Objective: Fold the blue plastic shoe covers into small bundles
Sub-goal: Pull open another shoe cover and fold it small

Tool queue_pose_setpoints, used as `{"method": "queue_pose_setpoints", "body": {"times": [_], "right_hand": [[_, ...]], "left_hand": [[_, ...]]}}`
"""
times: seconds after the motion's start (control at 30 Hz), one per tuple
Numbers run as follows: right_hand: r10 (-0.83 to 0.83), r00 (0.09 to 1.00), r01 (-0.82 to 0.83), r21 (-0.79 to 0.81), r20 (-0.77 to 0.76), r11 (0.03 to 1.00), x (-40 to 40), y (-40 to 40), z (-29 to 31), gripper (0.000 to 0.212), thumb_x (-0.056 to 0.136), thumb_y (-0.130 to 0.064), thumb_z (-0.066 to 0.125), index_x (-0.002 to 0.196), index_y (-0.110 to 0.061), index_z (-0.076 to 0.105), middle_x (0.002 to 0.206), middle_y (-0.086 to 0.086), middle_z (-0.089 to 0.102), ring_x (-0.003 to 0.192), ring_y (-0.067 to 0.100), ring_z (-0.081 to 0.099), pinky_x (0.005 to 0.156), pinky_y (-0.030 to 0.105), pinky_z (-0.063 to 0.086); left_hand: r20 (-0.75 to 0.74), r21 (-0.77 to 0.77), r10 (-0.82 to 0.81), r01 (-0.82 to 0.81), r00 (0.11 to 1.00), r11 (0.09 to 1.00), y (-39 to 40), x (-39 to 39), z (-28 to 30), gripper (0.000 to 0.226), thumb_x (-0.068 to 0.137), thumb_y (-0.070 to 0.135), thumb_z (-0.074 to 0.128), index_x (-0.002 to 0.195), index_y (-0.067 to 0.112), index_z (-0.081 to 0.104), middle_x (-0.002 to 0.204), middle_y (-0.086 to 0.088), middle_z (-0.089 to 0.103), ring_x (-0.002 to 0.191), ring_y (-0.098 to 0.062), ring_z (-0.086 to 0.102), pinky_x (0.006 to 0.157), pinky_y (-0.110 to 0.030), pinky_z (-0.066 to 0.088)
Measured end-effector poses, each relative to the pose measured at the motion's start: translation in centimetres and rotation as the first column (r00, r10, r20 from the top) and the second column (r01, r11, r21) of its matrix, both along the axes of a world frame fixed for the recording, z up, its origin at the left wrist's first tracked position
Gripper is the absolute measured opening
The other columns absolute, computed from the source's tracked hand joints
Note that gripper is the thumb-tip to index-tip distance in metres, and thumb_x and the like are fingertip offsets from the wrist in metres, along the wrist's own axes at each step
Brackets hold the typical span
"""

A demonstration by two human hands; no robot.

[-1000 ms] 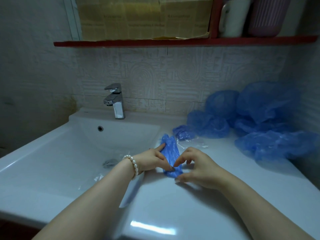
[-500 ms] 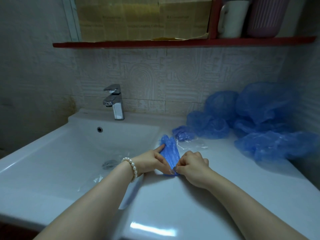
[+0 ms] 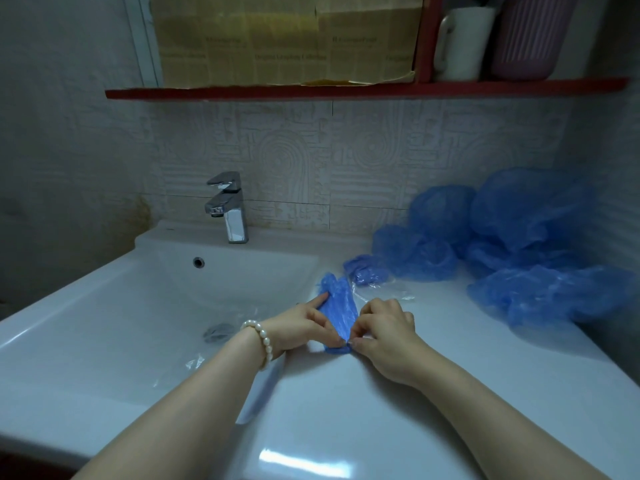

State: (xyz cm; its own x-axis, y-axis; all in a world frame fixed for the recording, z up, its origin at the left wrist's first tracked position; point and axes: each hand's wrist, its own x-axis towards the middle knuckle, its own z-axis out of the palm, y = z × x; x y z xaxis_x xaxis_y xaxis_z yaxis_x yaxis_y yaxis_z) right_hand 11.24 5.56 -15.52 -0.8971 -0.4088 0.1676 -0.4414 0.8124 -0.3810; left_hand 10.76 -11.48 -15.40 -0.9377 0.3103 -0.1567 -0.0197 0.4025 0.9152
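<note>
The white vanity counter (image 3: 433,393) ran beside the sink basin (image 3: 138,306), below a chrome faucet (image 3: 230,209). One shoe cover (image 3: 341,311), flattened into a narrow strip, lay on the counter at the basin's 3 o'clock edge. The left hand (image 3: 304,323) and right hand (image 3: 388,332) met at the strip's near end, both pinching it. Unfolded shoe covers (image 3: 519,251) lay piled at 2 o'clock.

Dim bathrm: patterned tile wall (image 3: 311,161), red shelf (image 3: 346,90), white sink counter (image 3: 346,410), chrome faucet (image 3: 228,209).
</note>
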Motion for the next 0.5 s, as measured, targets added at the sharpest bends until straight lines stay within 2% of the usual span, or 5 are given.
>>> {"method": "queue_pose_setpoints", "body": {"times": [0.1,0.17,0.27,0.37,0.5], "right_hand": [[-0.079,0.990,0.080,-0.007,0.117,0.997,-0.4,-0.3,-0.2,0.012,0.091,-0.027,0.050,0.080,-0.026,0.056,0.112,-0.005,0.045,0.116,0.017,0.033,0.084,0.028,0.019],[-0.101,0.980,0.104,-0.011,0.169,0.994,-0.8,-0.4,-0.1,0.013,0.089,-0.027,0.051,0.077,-0.027,0.056,0.115,-0.004,0.046,0.116,0.018,0.034,0.084,0.029,0.020],[-0.120,0.977,0.126,-0.024,0.177,0.992,-0.9,-0.5,0.0,0.012,0.088,-0.028,0.052,0.077,-0.029,0.057,0.113,-0.003,0.047,0.116,0.019,0.035,0.085,0.030,0.023],[-0.075,0.991,0.086,-0.100,0.107,0.991,-0.3,-0.1,0.1,0.013,0.086,-0.033,0.057,0.074,-0.035,0.051,0.104,-0.006,0.047,0.112,0.016,0.037,0.084,0.029,0.022],[0.063,0.997,-0.067,-0.084,-0.045,0.994,0.2,1.2,0.4,0.012,0.078,-0.039,0.071,0.085,-0.039,0.061,0.100,-0.012,0.042,0.102,0.007,0.034,0.085,0.024,0.019]], "left_hand": [[0.003,-0.010,-0.024,0.024,1.000,1.000,-0.2,0.0,0.0,0.019,0.064,0.008,0.077,0.052,0.020,0.068,0.089,0.037,0.060,0.137,0.009,0.006,0.116,-0.028,0.013],[-0.004,-0.041,-0.037,0.036,0.999,0.998,-0.1,0.1,-0.1,0.015,0.059,0.012,0.078,0.052,0.021,0.067,0.065,0.043,0.057,0.137,0.009,0.007,0.117,-0.031,0.014],[-0.017,-0.028,0.017,-0.017,1.000,0.999,-0.1,0.0,-0.2,0.028,0.072,0.002,0.075,0.053,0.022,0.068,0.095,0.031,0.058,0.138,0.008,0.008,0.116,-0.029,0.016],[-0.024,-0.022,0.040,-0.040,0.999,0.999,0.0,0.2,0.1,0.035,0.078,-0.001,0.069,0.051,0.022,0.068,0.128,0.012,0.042,0.139,0.006,0.010,0.112,-0.024,0.019],[-0.029,-0.037,0.047,-0.048,0.998,0.998,0.0,0.2,0.2,0.033,0.078,0.001,0.068,0.050,0.019,0.064,0.143,0.003,0.039,0.137,0.008,0.014,0.103,-0.020,0.023]]}}
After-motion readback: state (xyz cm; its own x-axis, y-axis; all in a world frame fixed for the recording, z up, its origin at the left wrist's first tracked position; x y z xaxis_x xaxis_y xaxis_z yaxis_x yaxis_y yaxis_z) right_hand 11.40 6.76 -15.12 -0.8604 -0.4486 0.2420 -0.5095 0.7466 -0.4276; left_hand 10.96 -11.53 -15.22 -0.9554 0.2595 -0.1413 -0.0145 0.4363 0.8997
